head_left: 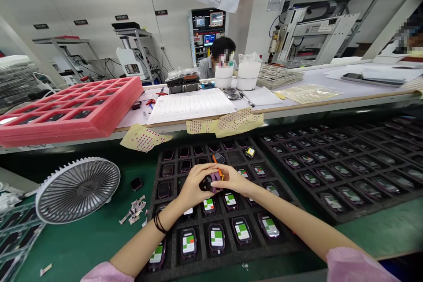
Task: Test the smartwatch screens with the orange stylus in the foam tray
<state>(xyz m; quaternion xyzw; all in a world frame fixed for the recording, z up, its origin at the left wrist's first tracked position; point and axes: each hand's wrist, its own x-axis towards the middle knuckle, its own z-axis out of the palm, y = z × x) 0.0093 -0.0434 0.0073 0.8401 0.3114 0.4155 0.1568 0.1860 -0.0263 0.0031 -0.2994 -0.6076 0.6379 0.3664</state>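
Note:
My left hand is closed round the side of a small dark watch-like device with a purple case. On its other side my right hand pinches the same device, with fingers and thumb over its edge. A thin orange stick sticks up between the fingers of my right hand; its lower end is partly hidden. Both hands are above a black foam tray, whose pockets hold several watch-like devices. The near ones have lit screens with green and white blocks, such as this watch device.
A second foam tray of devices lies to the right. At left stand a grey fan and a pile of small paper strips. A raised shelf behind carries a pink foam tray, papers and white tubs. A person sits beyond.

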